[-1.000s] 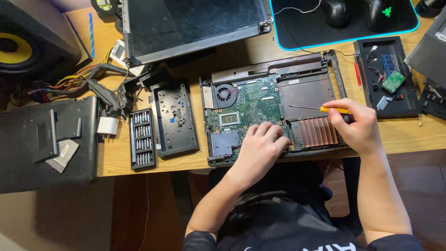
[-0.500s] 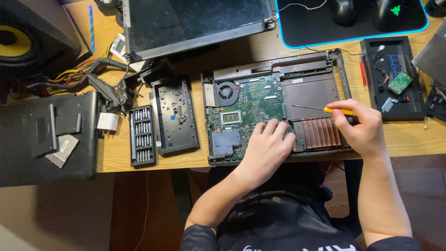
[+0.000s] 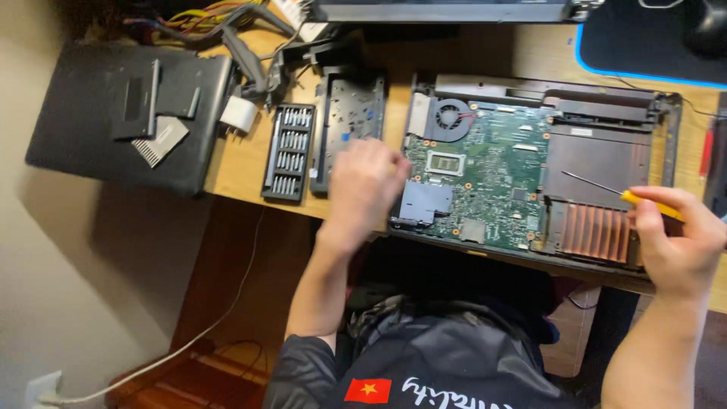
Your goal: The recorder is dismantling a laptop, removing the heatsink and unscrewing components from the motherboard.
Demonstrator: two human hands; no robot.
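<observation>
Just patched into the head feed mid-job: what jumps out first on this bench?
The opened laptop base fills the middle of the wooden desk, its green circuit board and round fan bare. The right hand holds a yellow-handled screwdriver at the laptop's right end, above its copper fins. The left hand is blurred at the laptop's left edge, beside a black bit tray.

- The scene is seen from one head-worn camera, aimed steeply down over the person's chest at the wooden desk (image 3: 242, 163).
- The view is held fairly near: the opened laptop base (image 3: 530, 174) fills the right half, its far edge near the top.
- The left hand (image 3: 363, 189) is caught mid-frame and the right hand (image 3: 674, 235) at the right edge.
- No second view is provided, so nothing is shared.
</observation>
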